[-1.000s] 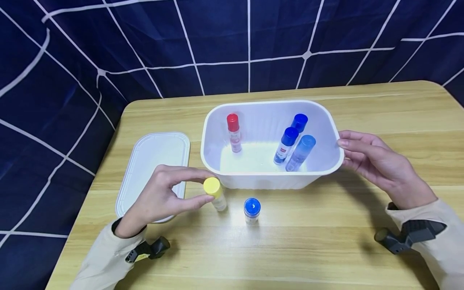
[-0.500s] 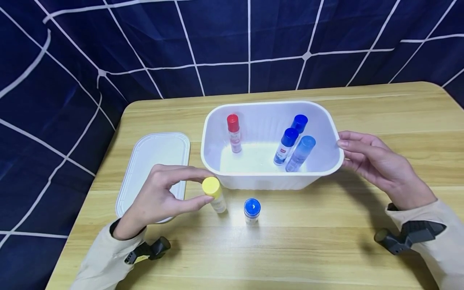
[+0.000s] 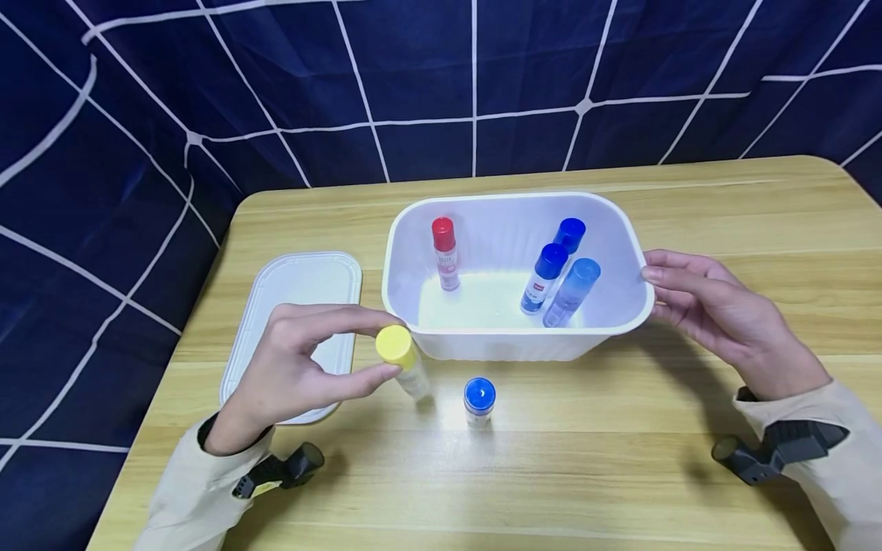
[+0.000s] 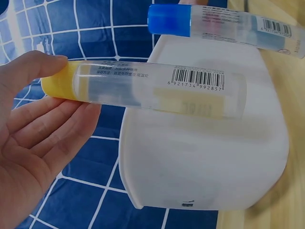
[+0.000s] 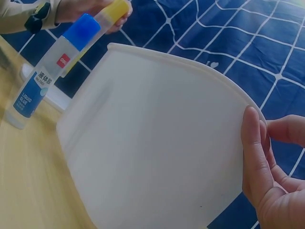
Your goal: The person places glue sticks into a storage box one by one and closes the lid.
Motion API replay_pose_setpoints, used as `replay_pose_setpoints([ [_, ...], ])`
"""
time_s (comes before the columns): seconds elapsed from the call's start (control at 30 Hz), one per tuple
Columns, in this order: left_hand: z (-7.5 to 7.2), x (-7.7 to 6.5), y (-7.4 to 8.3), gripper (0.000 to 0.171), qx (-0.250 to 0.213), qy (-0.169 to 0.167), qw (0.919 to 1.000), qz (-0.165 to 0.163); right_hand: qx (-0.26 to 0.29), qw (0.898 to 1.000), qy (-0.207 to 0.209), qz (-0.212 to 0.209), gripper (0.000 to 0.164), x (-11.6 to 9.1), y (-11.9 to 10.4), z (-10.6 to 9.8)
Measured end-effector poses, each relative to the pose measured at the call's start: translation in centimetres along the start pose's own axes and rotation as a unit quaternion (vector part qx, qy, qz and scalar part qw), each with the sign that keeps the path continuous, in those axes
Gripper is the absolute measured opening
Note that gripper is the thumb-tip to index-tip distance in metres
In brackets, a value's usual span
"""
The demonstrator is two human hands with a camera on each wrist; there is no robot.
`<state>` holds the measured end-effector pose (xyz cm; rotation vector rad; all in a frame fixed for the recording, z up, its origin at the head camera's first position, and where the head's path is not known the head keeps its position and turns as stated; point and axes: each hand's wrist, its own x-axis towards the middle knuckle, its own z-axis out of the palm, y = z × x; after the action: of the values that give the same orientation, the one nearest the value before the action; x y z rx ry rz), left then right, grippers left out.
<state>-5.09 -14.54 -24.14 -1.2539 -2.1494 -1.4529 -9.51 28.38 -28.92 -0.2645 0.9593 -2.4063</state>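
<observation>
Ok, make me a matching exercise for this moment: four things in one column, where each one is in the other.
1. Yellow cap
2. Red cap
3. Lid
4. Right hand

A. On the table, left of the tub
B. Gripping the tub's right end
C. Pinched by the left hand
D. Inside the tub, towards its left end

Pairs: 1-C, 2-D, 3-A, 4-B
</observation>
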Motion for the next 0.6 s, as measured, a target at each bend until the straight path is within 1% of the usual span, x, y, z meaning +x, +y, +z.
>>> replay_pose_setpoints([
  [0.27,-0.14,0.10,0.02,0.031,-0.015,0.013,0.9998,0.007,-0.004,1.000,-0.005,-0.001,0.038,0.07,-0.03,-0.08],
  [0.43,-0.17,0.23,0.07,0.031,-0.021,0.015,0.9996,0.006,-0.006,1.000,-0.002,0.001,0.038,0.05,-0.05,-0.07],
  [0.6,-0.23,0.36,0.08,0.030,-0.037,0.016,0.9991,0.010,-0.006,1.000,-0.003,0.002,0.038,0.06,-0.05,-0.04],
])
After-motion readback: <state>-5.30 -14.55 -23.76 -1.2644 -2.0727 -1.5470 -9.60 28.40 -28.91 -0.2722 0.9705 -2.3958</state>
